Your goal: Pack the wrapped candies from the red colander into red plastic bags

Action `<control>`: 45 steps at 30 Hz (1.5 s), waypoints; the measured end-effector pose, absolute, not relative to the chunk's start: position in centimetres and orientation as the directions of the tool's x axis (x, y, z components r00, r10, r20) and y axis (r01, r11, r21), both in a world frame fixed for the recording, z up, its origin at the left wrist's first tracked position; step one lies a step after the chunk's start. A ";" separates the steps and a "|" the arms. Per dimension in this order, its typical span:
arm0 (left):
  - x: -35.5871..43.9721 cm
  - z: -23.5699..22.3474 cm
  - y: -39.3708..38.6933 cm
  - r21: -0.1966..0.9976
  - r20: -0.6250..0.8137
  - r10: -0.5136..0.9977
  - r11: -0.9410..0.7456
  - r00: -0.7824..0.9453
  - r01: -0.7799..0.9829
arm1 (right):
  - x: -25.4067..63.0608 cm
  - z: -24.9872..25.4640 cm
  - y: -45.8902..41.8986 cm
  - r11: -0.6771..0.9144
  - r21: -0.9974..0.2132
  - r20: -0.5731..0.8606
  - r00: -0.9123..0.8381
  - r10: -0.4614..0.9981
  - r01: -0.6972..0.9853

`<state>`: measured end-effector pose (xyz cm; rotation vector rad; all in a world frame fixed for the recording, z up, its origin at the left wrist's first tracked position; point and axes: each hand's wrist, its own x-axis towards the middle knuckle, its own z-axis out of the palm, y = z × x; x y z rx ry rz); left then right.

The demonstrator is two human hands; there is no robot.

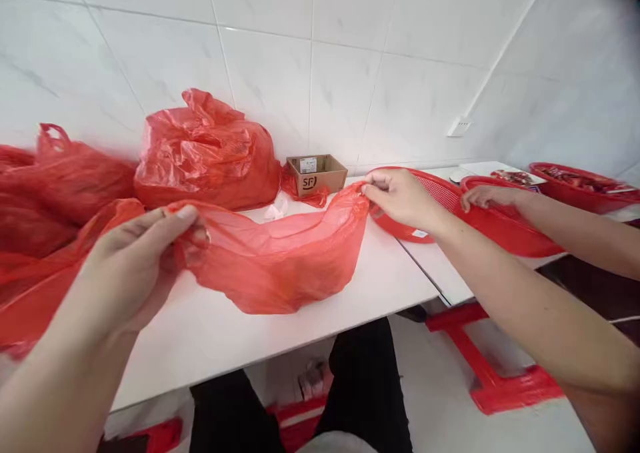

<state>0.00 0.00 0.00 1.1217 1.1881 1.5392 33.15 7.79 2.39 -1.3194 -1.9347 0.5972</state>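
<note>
Red plastic bag (275,259) stretched between two hands (127,273) (405,199); three red baskets (437,189) (510,236) (575,189) beside.

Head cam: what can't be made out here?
Head view:
- Left hand: it hides how it grips the red plastic bag.
- Cardboard box: its walls hide the inside; the white label is too small to read.
- Red bags at left: blurred, cut off by the left edge.
- Red basket at far right: contents too small to identify.
- Co-worker's arm: the rest of the body is cut off by the right edge.
</note>
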 end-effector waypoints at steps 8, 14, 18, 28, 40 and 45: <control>1.4 2.2 1.0 0.954 0.099 0.979 -0.145 -0.181 -0.261 | 32.2 6.0 8.3 0.302 -0.770 0.192 -0.247 0.950 0.562; 2.0 3.1 0.9 0.946 0.231 0.956 -0.263 -0.179 -0.188 | 30.8 8.3 8.6 0.472 -0.777 0.315 -0.392 0.865 0.416; 3.5 4.4 1.5 0.952 0.287 0.954 -0.273 0.088 -0.138 | 27.4 10.3 8.5 0.595 -0.753 0.343 -0.605 0.719 0.280; 4.8 4.7 3.5 0.921 -0.090 0.955 -0.028 0.282 0.388 | 20.9 7.7 8.1 0.696 -0.716 0.481 -0.684 0.548 0.054; 2.4 3.5 3.0 0.954 -0.034 0.911 -0.093 0.410 0.284 | 24.5 4.6 5.4 0.493 -0.864 0.419 -0.693 0.587 -0.105; 3.1 3.2 2.5 0.796 0.093 0.935 -0.277 0.343 0.539 | 22.6 0.7 7.0 0.500 -0.866 0.396 -0.617 0.680 -0.005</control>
